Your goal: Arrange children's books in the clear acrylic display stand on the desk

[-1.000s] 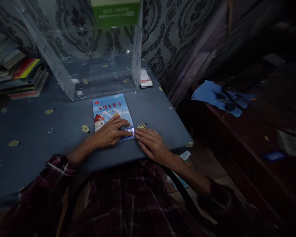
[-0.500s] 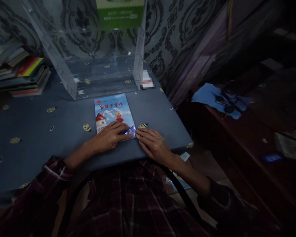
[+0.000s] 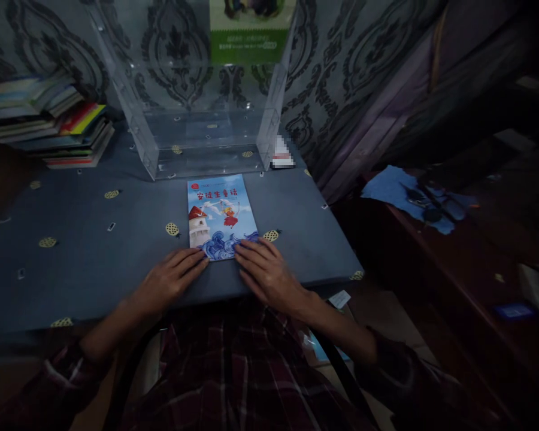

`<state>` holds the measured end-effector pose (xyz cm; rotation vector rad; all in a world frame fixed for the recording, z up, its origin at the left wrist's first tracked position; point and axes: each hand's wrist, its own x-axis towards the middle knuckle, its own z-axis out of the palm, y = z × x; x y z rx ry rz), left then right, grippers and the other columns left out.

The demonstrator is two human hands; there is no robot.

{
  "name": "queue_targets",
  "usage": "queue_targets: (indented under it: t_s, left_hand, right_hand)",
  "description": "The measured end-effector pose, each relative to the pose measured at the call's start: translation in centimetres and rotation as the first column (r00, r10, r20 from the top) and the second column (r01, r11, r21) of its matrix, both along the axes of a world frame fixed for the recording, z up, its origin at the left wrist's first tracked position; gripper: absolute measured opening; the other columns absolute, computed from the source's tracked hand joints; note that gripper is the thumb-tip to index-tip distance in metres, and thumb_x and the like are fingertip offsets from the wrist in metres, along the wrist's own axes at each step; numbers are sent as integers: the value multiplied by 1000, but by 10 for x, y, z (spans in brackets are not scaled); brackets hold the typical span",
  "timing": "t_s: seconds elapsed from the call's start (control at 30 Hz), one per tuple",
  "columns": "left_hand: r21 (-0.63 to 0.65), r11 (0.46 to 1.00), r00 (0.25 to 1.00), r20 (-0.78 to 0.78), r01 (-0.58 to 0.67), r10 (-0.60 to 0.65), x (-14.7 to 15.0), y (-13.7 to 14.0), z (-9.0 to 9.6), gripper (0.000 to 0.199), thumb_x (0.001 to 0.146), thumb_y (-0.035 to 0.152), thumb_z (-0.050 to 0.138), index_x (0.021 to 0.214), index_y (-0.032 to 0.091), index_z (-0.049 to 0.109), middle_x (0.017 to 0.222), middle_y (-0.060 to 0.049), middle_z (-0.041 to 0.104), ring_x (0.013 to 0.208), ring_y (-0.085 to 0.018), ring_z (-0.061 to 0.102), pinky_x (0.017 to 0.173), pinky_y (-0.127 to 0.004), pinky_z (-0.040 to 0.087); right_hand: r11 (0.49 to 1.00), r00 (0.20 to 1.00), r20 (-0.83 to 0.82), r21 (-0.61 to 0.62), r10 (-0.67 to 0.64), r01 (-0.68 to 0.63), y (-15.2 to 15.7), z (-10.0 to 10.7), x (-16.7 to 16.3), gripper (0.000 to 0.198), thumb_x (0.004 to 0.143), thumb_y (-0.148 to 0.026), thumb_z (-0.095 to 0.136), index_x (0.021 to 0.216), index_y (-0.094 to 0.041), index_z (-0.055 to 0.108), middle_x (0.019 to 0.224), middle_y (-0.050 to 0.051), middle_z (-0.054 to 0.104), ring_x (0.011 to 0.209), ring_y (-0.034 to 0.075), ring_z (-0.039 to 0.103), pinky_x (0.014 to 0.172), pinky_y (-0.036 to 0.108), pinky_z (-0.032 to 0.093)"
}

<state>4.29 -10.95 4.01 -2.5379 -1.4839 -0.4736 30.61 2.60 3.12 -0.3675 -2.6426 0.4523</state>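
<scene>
A blue picture-cover book lies closed and face up on the table, with red Chinese characters, a white tower and swirling waves on its front. My left hand rests at its lower left corner, fingers stretched out and fingertips touching the edge. At the lower right part of the cover lies my right hand, its fingers extended flat over the book's corner. Neither hand is wrapped around the book. Both wrists come from the table's near edge.
Behind the book stands a clear acrylic rack holding a green-and-white item. A stack of books is at the back left of the patterned table. To the right, a blue cloth with dark items lies on a reddish-brown surface.
My left hand has drawn back from the cover to the book's lower left corner, uncovering the waves. My right hand has moved onto the lower right corner. The view has shifted left.
</scene>
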Motion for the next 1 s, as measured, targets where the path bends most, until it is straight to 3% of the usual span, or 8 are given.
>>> queue_targets:
  t_s: [0.23, 0.5, 0.7, 0.87, 1.0]
  left_hand:
    - [113, 990, 993, 89, -82, 72, 3, -7, -2, 51, 97, 3, 45, 144, 18, 57, 112, -11, 75, 105, -23, 68, 89, -37, 60]
    - [68, 989, 990, 74, -129, 124, 8, -7, -3, 41, 94, 4, 49, 129, 16, 65, 109, -12, 74, 100, -23, 66, 85, -36, 60]
    - [41, 967, 968, 38, -251, 249, 18, 0, 1, 24, 99, 17, 50, 115, 18, 68, 100, -10, 71, 92, -22, 63, 74, -34, 58]
    - [38, 943, 944, 21, -331, 330, 20, 11, -6, 27, 101, 31, 52, 121, 18, 65, 116, -14, 68, 103, -28, 63, 83, -44, 59]
    - [-9, 937, 936, 42, -349, 349, 14, 17, -13, 34, 102, 36, 50, 131, 21, 60, 133, -16, 63, 120, -32, 61, 96, -50, 56]
  right_hand:
    - [989, 990, 3, -35, 144, -144, -33, -9, -53, 45, 99, -17, 55, 142, -5, 57, 145, 20, 62, 144, 29, 50, 123, 52, 41]
    - [983, 985, 48, -93, 164, -159, -28, -4, -43, 46, 99, -16, 55, 145, -9, 55, 151, 19, 57, 147, 27, 46, 124, 51, 40]
    - [985, 989, 0, -85, -148, 147, -3, -2, -11, 19, 98, -25, 60, 110, -23, 75, 157, 15, 49, 147, 36, 44, 114, 68, 42]
    - [960, 972, -22, -164, -233, 227, 13, -5, 1, 20, 99, -33, 58, 97, -19, 72, 154, 20, 50, 145, 36, 47, 110, 62, 48]
    - [908, 941, -56, -288, -334, 305, 25, 0, -3, 17, 99, -31, 56, 91, -21, 68, 134, 17, 67, 136, 33, 58, 98, 53, 57]
